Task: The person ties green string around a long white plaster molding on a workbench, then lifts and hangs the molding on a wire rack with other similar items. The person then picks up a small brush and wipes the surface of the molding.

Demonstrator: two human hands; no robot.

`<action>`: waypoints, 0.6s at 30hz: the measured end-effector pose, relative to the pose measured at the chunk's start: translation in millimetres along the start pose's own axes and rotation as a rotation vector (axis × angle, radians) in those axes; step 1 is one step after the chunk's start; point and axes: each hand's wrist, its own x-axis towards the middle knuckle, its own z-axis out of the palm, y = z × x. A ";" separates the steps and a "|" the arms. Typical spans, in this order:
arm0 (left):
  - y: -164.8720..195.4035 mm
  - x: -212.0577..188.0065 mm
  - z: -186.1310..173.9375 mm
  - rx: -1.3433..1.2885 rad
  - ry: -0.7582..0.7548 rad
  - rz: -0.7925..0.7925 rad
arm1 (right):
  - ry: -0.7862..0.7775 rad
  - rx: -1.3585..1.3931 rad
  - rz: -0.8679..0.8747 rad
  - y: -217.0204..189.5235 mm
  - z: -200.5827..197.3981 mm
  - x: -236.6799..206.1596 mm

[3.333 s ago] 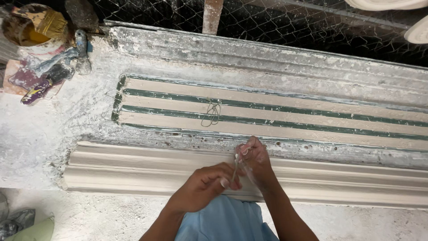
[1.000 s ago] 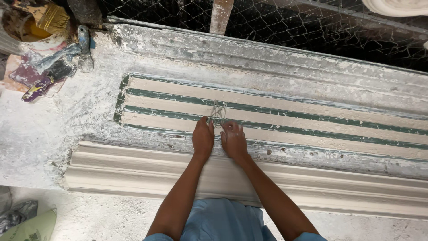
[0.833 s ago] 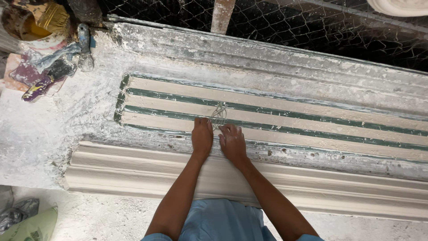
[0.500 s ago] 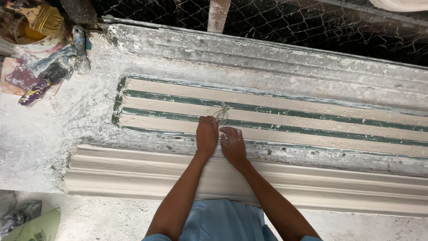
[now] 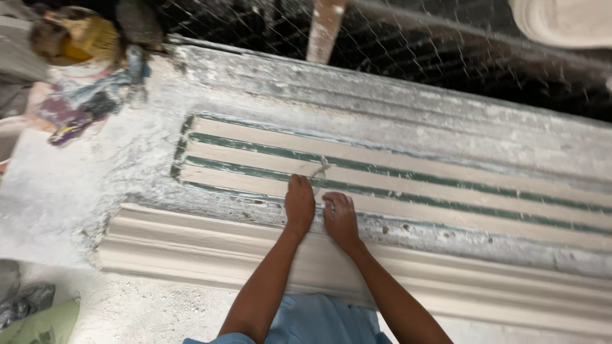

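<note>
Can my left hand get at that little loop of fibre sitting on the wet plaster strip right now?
Probably yes. The left hand lies flat on the plaster strip with its fingertips just short of the fibre loop, and nothing lies between them. The right hand rests beside it, not across the way.

A small loop of pale fibre string [image 5: 319, 172] lies on the wet plaster in the long mould [image 5: 408, 185], curled into a loose knot across the middle strips, its tail running down toward the fingertips. The mould is a long, shallow trough crusted with white plaster, lying lengthwise and slanting slightly down to the right. Its fill shows as cream bands parted by thin green lines. The string sits near the mould's left third.
</note>
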 end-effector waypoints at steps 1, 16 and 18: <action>-1.2 -0.4 -1.0 0.091 0.003 0.016 | 0.001 -0.010 -0.015 -0.7 -3.9 0.6; 30.4 -185.9 -92.1 0.208 0.145 0.153 | -0.680 0.056 -0.581 -84.3 -81.4 -32.2; 48.2 -220.0 -95.8 0.214 0.169 0.095 | -0.858 0.063 -0.475 -80.7 -93.0 -52.7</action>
